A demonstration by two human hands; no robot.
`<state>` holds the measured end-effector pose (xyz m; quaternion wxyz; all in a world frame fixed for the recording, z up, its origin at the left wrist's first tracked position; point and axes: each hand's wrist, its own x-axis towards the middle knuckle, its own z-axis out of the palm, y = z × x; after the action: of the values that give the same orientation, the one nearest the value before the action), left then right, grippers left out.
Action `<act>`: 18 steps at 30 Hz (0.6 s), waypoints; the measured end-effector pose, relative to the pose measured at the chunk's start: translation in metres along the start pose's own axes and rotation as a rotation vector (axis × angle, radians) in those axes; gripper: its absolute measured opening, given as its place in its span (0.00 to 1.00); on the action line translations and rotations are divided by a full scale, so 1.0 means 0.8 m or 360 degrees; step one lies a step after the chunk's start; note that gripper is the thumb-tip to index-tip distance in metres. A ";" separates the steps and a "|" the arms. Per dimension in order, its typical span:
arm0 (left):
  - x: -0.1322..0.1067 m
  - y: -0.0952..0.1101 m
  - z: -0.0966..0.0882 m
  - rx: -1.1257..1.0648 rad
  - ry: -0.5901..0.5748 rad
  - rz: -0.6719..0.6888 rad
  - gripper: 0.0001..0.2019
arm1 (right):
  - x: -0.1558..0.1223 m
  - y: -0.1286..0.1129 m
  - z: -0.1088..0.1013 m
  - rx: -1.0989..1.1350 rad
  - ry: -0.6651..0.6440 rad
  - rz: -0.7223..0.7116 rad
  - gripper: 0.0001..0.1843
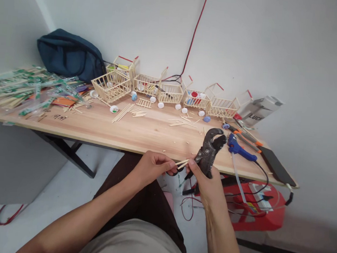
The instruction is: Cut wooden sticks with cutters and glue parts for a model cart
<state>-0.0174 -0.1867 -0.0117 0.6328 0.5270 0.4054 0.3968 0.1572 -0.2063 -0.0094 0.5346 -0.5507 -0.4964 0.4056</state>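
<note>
My left hand (153,167) is closed in a pinch on thin wooden sticks (182,163), held just in front of the table's near edge. My right hand (207,181) is wrapped round the handles of black cutting pliers (209,149), whose jaws point up over the table edge; its thumb also touches the sticks' right end. Both hands meet above my lap.
On the wooden table (144,134) stand several small stick-built carts (171,92) in a row along the wall, with loose sticks (128,111) and bottle caps. A blue glue gun (239,148), a dark bag (70,55), stick wrappers (21,88) at left, a red box (256,207) on the floor.
</note>
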 end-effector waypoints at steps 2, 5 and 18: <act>-0.001 0.002 -0.001 -0.0012 0.0103 0.0077 0.13 | 0.000 0.003 0.002 0.0023 0.0024 0.0021 0.13; -0.004 0.008 -0.002 -0.0012 0.0278 0.0151 0.12 | 0.000 0.008 0.005 0.0017 0.0084 0.0027 0.14; -0.002 0.005 0.008 0.0040 0.0177 0.0024 0.11 | -0.004 0.008 0.010 -0.0180 0.0119 -0.0065 0.15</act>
<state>-0.0123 -0.1896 -0.0069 0.5996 0.5151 0.4410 0.4250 0.1493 -0.2074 -0.0170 0.5291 -0.5846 -0.5092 0.3450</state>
